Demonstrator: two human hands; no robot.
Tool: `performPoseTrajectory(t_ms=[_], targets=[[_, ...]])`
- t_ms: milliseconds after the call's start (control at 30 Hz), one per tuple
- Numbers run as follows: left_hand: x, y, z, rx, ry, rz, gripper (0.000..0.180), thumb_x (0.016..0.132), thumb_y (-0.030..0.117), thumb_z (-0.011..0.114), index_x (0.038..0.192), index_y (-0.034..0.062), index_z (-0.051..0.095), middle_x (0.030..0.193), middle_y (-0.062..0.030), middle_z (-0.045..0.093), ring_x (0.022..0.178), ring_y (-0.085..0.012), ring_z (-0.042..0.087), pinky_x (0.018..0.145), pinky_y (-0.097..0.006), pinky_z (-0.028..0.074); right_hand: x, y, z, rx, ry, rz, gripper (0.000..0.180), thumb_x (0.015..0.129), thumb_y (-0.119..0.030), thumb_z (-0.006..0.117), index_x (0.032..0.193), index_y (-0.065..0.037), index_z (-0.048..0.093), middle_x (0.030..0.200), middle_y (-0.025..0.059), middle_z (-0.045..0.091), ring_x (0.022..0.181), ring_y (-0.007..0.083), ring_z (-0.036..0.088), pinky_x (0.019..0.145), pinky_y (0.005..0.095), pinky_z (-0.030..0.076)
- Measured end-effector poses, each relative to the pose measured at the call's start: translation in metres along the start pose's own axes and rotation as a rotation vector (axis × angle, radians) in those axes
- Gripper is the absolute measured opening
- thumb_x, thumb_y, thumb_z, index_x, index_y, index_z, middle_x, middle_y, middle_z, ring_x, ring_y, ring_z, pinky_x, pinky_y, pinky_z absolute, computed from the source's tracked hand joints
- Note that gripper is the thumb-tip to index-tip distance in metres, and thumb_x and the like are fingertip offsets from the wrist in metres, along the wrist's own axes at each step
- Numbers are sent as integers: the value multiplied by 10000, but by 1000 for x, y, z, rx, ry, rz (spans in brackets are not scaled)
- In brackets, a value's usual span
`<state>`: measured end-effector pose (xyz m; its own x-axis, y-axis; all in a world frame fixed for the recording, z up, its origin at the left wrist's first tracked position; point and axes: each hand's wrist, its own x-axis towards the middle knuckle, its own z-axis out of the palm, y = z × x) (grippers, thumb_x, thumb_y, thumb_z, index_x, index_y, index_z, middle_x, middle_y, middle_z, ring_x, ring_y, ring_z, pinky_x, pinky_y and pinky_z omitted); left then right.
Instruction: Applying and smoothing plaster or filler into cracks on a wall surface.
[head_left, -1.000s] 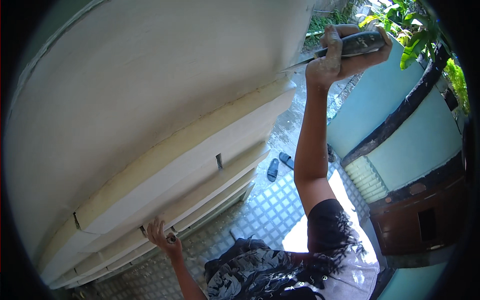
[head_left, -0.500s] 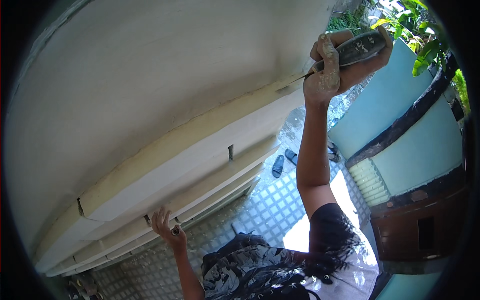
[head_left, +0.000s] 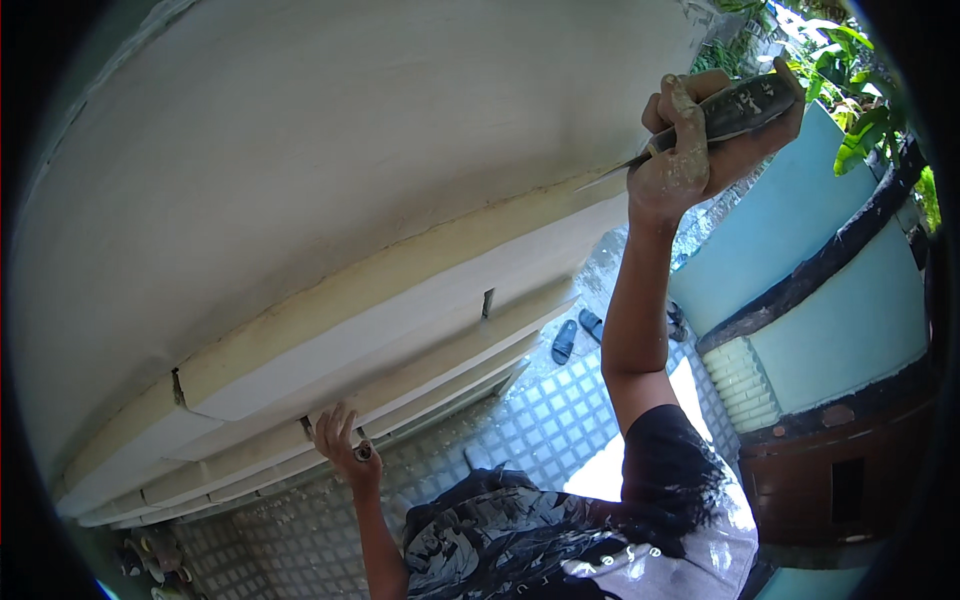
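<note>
High at the right, my right hand (head_left: 680, 165) is closed around the dark, paint-spotted handle of a putty knife (head_left: 748, 106). Its thin blade, seen nearly edge-on, points left against the cream band (head_left: 480, 228) below the large pale curved surface (head_left: 380, 110). Whitish smears cover the thumb and the heel of that hand. Lower and to the left, my left hand (head_left: 345, 450) is up at a pale ledge (head_left: 400, 393), fingers against its edge. A small round end of something shows by the thumb; the rest of it is hidden in the hand.
Stepped pale ledges with dark gaps (head_left: 179, 388) curve across the left. Dark slippers (head_left: 564, 342) lie on the patterned tile floor (head_left: 560, 405). At right stand a light-blue wall (head_left: 850, 270) with a dark band, a brown panel (head_left: 800, 480) and leafy plants (head_left: 865, 135).
My right hand and the putty knife have shifted slightly right and down in the picture. My left hand appears slightly higher and farther right. The whole view has also shifted a little.
</note>
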<state>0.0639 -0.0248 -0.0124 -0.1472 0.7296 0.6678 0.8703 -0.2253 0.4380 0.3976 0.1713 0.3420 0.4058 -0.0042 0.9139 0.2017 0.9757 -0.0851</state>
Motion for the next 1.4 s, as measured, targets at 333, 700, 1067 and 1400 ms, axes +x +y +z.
performPoseTrajectory(t_ms=[333, 700, 1067, 1400], targets=[[-3, -6, -4, 15, -41, 24, 339, 911, 161, 491, 1228, 109, 598, 1348, -73, 543, 1321, -317, 391, 1115, -497, 263, -26, 4, 5, -265, -145, -51, 779, 722, -139, 697, 1388, -2, 316, 1134, 116, 436, 1020, 208, 447, 925, 386, 347], [-2, -10, -11, 16, -94, 26, 324, 969, 240, 456, 1230, 128, 612, 1348, -65, 546, 1320, -310, 409, 1104, -480, 266, -32, -11, 32, -113, -84, 32, 727, 731, -41, 639, 1378, -14, 308, 876, 69, 515, 704, 129, 509, 717, 260, 430], [-4, -13, -19, -22, -128, 49, 674, 619, 11, 563, 1272, 172, 602, 1381, -25, 526, 1339, -282, 406, 1152, -499, 209, -47, -18, 57, -182, -28, -28, 737, 738, -43, 662, 1399, -35, 335, 1080, 89, 400, 898, 158, 478, 832, 318, 418], [-6, -23, -22, -54, -210, 72, 697, 606, 56, 554, 1296, 155, 573, 1405, -41, 504, 1362, -304, 371, 1138, -528, 211, -47, -29, 67, -156, -66, 22, 701, 754, 14, 589, 1390, -39, 300, 822, 48, 514, 656, 116, 498, 666, 242, 443]])
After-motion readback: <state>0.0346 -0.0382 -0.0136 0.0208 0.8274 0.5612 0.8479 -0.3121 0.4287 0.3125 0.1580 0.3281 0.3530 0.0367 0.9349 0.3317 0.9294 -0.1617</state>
